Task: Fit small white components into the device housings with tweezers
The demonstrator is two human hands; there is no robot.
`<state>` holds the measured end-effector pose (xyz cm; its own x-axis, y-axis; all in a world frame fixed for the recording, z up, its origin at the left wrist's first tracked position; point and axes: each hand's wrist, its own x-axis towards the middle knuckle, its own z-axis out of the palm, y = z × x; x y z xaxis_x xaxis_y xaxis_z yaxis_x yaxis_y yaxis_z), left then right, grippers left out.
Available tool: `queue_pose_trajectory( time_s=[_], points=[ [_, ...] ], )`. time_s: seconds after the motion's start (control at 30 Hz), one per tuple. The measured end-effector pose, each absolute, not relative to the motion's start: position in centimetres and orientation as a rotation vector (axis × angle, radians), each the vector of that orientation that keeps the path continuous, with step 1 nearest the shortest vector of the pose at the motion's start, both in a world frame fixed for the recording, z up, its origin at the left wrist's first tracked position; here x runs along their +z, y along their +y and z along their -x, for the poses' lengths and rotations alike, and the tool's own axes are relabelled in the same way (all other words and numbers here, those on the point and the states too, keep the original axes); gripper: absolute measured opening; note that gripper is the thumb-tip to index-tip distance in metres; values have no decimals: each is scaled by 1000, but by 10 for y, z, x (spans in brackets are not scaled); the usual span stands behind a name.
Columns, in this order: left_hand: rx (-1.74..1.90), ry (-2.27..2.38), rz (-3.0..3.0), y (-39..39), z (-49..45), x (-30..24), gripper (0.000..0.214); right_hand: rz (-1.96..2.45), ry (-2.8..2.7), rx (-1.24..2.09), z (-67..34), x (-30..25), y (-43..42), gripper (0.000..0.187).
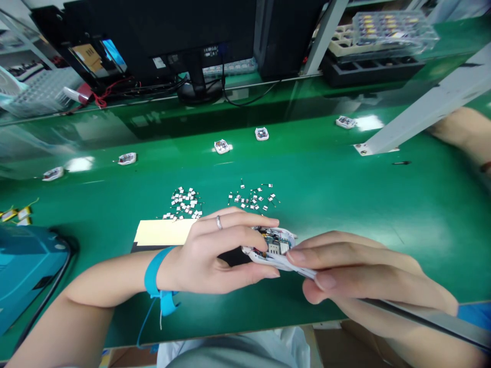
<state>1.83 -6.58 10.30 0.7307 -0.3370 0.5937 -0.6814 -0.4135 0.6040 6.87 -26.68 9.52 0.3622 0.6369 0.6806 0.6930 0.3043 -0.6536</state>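
Note:
My left hand (210, 250), with a teal wrist strap, grips a small white device housing (284, 263) by its left end, fingers on the far side and thumb on the near side. A circuit board with metal parts (274, 248) shows inside the open housing. My right hand (376, 271) is closed around metal tweezers (425, 319), whose back end sticks out toward the lower right. The tweezers' front end reaches the housing's near right edge, and the right fingertips are close against that edge. Whether anything sits between the tips is hidden.
Two clusters of small white wired parts (186, 203) lie beyond my hands, near a yellow pad (164, 232). Several similar housings (221, 146) are spread along the green bench (337, 194). A slanted metal post (414, 112) stands at right, beside another person's arm (466, 135). A monitor (161, 30) stands behind.

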Motion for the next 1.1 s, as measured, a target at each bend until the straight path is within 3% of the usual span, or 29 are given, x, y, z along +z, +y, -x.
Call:
queue_pose_trajectory(
  time_s=[0.2, 0.43, 1.1],
  points=[
    [477, -764, -2018, -66, -18, 103, 18, 1379, -1344, -58, -69, 94, -269, 36],
    [474, -742, -2016, -67, -17, 103, 23, 1396, -1306, -122, -66, 98, -264, 22],
    [542, -777, -2014, -68, -17, 102, 26, 1336, -1351, -145, -69, 97, -264, 25]
  ],
)
